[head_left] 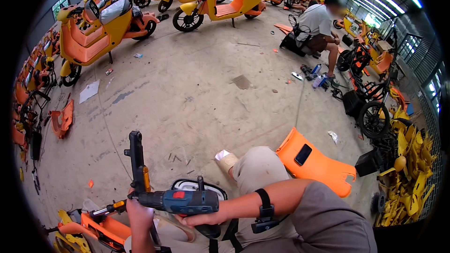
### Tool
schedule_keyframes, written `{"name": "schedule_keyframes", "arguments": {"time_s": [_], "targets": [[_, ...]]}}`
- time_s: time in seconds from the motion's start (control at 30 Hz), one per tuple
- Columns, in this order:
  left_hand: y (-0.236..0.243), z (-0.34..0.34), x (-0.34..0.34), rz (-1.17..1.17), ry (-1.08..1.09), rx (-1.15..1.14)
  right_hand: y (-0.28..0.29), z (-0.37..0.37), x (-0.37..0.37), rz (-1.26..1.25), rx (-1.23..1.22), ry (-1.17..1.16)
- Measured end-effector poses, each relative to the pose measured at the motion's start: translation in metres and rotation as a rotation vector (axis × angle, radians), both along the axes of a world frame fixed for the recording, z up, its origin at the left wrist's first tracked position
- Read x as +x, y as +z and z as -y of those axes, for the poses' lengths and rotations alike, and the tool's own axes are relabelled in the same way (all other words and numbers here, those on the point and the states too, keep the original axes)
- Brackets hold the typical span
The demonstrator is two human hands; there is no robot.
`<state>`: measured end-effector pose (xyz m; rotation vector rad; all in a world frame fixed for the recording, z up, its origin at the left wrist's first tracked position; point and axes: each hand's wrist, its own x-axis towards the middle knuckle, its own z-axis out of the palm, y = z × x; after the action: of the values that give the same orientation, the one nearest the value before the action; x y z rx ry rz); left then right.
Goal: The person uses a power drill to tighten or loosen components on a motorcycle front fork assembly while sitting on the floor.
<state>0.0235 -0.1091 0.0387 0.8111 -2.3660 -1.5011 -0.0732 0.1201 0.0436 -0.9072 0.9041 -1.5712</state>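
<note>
A: Which step in hand, as far as can be judged?

B: Probably power-driving or loosening of a fastener on the black bar (137, 157), with the nose of the drill (190, 202) directed leftward at the bar's lower part. Contact of bit and fastener hidden; sense of rotation impossible to tell.

A: And called for next?

B: By judgement, firm bracing of the bar against the tool's twist, with the drill square to the work and pressure even along its axis.

A: Grasp on either side?

B: Closed in the left hand (139, 211), apparently, the bar's lower part, with fingers mostly hidden. Gripped from below in the right hand (206, 219), the drill, with fingers wrapped beneath its body. Trigger pressed or not: cannot be told.

A: Pose?

B: On the left, a forearm rising steeply from the lower edge, close to the drill's nose. On the right, a forearm slanting inward, nearly level, elbow outward, with a black strap (265, 201) around it.

A: Location of the drill?

B: Low and left of centre, in front of a white-rimmed part (187, 185). Farther left, a tilted shock absorber (108, 209); well to the right, an orange panel (328, 173) on the floor (187, 89).
</note>
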Motion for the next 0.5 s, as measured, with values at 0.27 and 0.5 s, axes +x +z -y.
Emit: {"name": "schedule_keyframes", "arguments": {"time_s": [0.27,0.5], "targets": [[-0.007,0.006,0.005,-0.040,-0.108,-0.131,0.014,0.001,-0.004,-0.077,0.167,-0.003],[-0.004,-0.008,0.003,-0.167,0.021,-0.032,0.026,0.006,0.004,-0.070,0.203,0.052]]}}
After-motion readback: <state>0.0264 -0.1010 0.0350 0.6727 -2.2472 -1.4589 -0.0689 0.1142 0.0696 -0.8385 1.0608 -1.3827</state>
